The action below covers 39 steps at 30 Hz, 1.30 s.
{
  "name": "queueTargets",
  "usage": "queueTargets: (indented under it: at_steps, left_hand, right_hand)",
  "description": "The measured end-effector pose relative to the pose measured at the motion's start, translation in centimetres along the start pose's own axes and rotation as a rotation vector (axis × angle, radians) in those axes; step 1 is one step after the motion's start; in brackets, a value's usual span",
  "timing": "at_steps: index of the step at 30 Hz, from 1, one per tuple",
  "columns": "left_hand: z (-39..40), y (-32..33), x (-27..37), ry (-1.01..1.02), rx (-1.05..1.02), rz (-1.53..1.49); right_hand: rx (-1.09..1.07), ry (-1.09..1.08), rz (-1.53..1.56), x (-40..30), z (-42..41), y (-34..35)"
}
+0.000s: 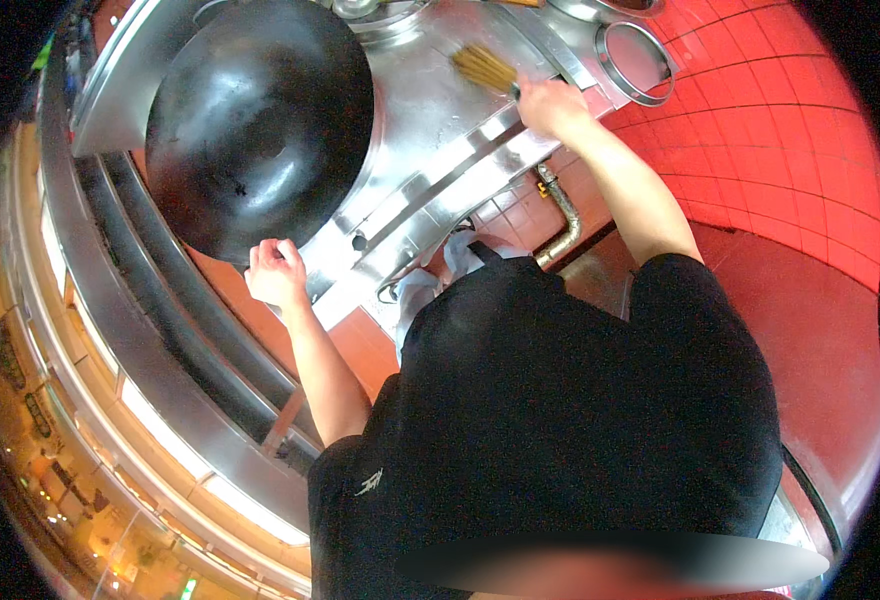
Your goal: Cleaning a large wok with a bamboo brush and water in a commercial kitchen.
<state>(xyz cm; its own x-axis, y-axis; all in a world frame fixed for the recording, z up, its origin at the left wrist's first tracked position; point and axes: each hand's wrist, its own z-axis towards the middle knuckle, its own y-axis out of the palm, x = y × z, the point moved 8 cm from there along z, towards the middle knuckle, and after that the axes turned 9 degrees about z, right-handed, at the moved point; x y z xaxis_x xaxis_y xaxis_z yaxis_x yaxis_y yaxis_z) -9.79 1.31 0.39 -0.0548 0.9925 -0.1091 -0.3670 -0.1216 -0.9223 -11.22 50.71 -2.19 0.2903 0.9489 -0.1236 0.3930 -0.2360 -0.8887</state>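
Observation:
A large black wok (260,127) stands tilted over the left part of a stainless-steel wok range (440,112). My left hand (276,274) is closed at the wok's near edge, thumb on top; the fingers' undersides are hidden. In my right hand (552,107) is a bamboo wok brush (485,67), gripped by its dark end. Its splayed tan bristles point left, over the steel worktop between the wok and the red-tiled wall. Whether the bristles touch the steel I cannot tell.
A round steel-rimmed strainer or pan (636,61) sits at the range's right corner, by the red-tiled wall (755,135). Steel pots line the far edge. Below the front edge runs a metal pipe (564,217) with a yellow valve. Steel shelving (177,300) borders the left side.

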Motion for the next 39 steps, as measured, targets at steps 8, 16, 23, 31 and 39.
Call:
queueTargets:
  at_steps: [8,16,23,31,39]
  left_hand:
    - [-0.3,0.4,0.2,0.064,0.011,-0.032]
    - [-0.1,-0.5,0.6,0.018,0.018,-0.031]
    - [-0.4,-0.2,0.6,0.013,0.029,-0.049]
    - [0.3,-0.6,0.5,-0.017,0.018,-0.078]
    - [-0.1,-0.3,0.9,0.038,-0.027,-0.102]
  right_hand:
    - [0.014,0.119,0.191,0.3,3.9,0.4]
    - [-0.007,0.050,0.123,1.1,0.9,1.0]
    - [0.076,0.090,0.249,-1.1,6.6,0.7]
    - [-0.108,-0.089,-0.030,-5.1,-5.5,2.4]
    - [0.002,-0.114,0.099,-5.8,2.0,2.1]
